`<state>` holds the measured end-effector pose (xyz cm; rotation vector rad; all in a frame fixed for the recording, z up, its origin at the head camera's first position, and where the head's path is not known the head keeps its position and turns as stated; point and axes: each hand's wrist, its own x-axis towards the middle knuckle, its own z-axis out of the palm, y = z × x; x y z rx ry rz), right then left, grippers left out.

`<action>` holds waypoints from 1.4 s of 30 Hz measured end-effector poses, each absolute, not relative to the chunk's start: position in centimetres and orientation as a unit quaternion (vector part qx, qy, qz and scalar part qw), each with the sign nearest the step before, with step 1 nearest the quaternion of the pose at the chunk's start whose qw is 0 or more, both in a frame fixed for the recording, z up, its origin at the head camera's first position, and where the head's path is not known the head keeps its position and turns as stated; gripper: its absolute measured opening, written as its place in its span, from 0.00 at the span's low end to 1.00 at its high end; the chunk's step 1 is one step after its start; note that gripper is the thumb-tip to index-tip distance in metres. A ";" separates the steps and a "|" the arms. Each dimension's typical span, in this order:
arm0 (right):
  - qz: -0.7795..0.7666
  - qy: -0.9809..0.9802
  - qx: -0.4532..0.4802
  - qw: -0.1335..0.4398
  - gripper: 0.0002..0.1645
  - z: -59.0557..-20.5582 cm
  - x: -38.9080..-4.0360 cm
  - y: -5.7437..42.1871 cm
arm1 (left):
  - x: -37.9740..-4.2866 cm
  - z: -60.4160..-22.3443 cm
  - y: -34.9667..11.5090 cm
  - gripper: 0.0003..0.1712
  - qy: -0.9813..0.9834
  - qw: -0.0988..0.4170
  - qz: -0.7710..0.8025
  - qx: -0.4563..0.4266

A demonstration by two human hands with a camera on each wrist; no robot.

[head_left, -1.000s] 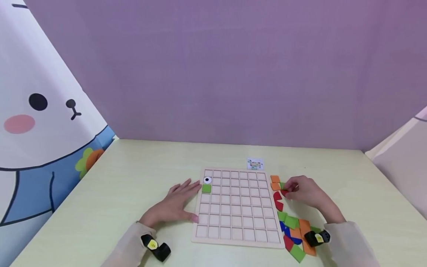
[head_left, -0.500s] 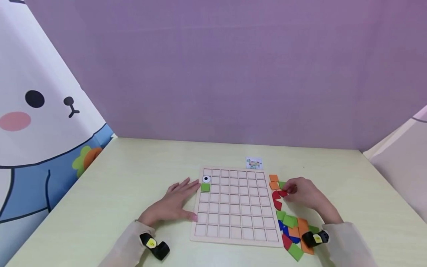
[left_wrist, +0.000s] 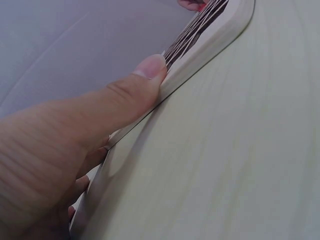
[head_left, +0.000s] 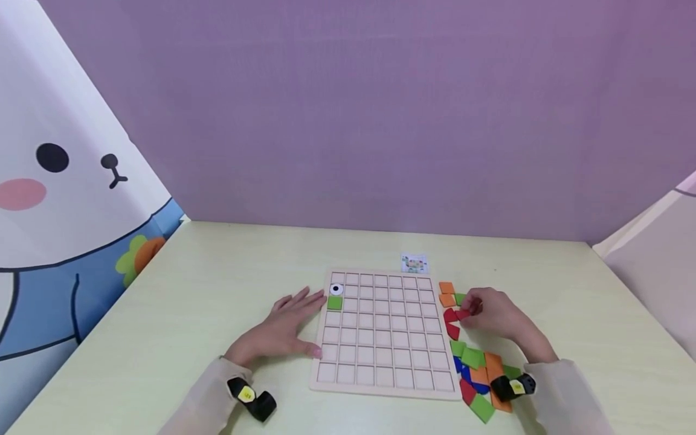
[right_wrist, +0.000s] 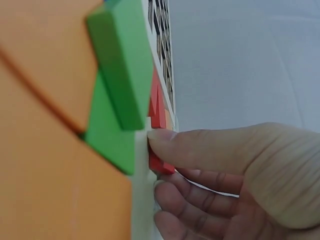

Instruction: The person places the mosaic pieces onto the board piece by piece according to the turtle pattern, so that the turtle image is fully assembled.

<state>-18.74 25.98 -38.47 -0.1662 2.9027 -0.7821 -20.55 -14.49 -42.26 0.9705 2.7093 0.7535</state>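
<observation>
A pale wooden grid board lies on the table. My left hand rests at its left edge with spread fingers; in the left wrist view the thumb presses on the board's rim. An eye tile and a green square tile sit in the leftmost column. Right of the board, my right hand pinches a red tile between thumb and index finger. That red tile is partly hidden by the thumb in the right wrist view. Two more red tiles lie beside it.
A small picture card lies behind the board. Orange tiles and a green tile lie near the right hand. A heap of green, orange, blue and red tiles sits below the right wrist. A purple partition stands behind the table.
The head view has shifted slightly. My right fingers have moved a little at the red tile, which seems slightly turned. My left hand keeps its place on the board's edge.
</observation>
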 end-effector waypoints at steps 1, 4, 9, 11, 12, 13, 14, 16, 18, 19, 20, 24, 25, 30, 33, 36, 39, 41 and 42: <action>-0.260 0.962 -0.056 0.066 0.11 -38.5 -18.8 26.0 | -20.5 -42.2 -14.5 0.60 0.907 0.083 0.253 0.325; -0.265 0.960 -0.062 0.070 0.10 -38.5 -18.8 26.0 | -20.5 -42.2 -14.5 0.60 0.907 0.084 0.254 0.325; -0.264 0.959 -0.068 0.075 0.09 -38.4 -18.8 26.0 | -20.6 -42.2 -14.5 0.60 0.907 0.087 0.254 0.324; -0.264 0.959 -0.071 0.076 0.09 -38.4 -18.8 25.9 | -20.6 -42.2 -14.6 0.60 0.908 0.086 0.253 0.323; -0.265 0.959 -0.071 0.077 0.08 -38.4 -18.7 25.9 | -20.6 -42.2 -14.6 0.60 0.908 0.086 0.253 0.323; -0.266 0.958 -0.073 0.076 0.07 -38.4 -18.8 25.9 | -20.6 -42.2 -14.6 0.60 0.908 0.085 0.252 0.323; -0.266 0.958 -0.075 0.076 0.06 -38.4 -18.8 25.9 | -20.6 -42.2 -14.6 0.60 0.908 0.085 0.252 0.323; -0.267 0.957 -0.078 0.076 0.05 -38.4 -18.8 25.9 | -20.6 -42.1 -14.6 0.60 0.908 0.084 0.252 0.323; -0.269 0.957 -0.078 0.077 0.04 -38.3 -18.7 25.9 | -20.6 -42.1 -14.6 0.60 0.908 0.085 0.253 0.323; -0.270 0.957 -0.077 0.078 0.04 -38.3 -18.7 25.9 | -20.6 -42.1 -14.6 0.60 0.908 0.085 0.253 0.324; -0.270 0.957 -0.076 0.079 0.04 -38.3 -18.7 26.0 | -20.6 -42.1 -14.6 0.60 0.908 0.085 0.253 0.324; -0.276 0.955 -0.070 0.083 0.04 -38.2 -18.6 26.0 | -20.6 -42.2 -14.5 0.60 0.908 0.085 0.253 0.323; -0.276 0.955 -0.069 0.085 0.04 -38.2 -18.5 26.0 | -20.6 -42.3 -14.5 0.60 0.908 0.085 0.254 0.323; -0.279 0.954 -0.065 0.089 0.05 -37.9 -18.4 25.8 | -20.7 -42.3 -14.6 0.60 0.907 0.085 0.255 0.324; -0.278 0.954 -0.065 0.088 0.05 -37.8 -18.4 25.8 | -20.7 -42.3 -14.6 0.60 0.907 0.085 0.256 0.324; -0.280 0.953 -0.079 0.082 0.05 -37.7 -18.4 25.9 | -20.7 -42.3 -14.6 0.60 0.906 0.083 0.256 0.325; -0.281 0.952 -0.097 0.076 0.07 -37.7 -18.5 26.0 | -20.6 -42.3 -14.6 0.60 0.906 0.082 0.256 0.326; -0.280 0.952 -0.103 0.074 0.08 -37.7 -18.6 26.0 | -20.6 -42.3 -14.6 0.60 0.906 0.082 0.256 0.326; -0.279 0.952 -0.106 0.073 0.08 -37.7 -18.6 26.0 | -20.6 -42.3 -14.6 0.60 0.906 0.083 0.256 0.326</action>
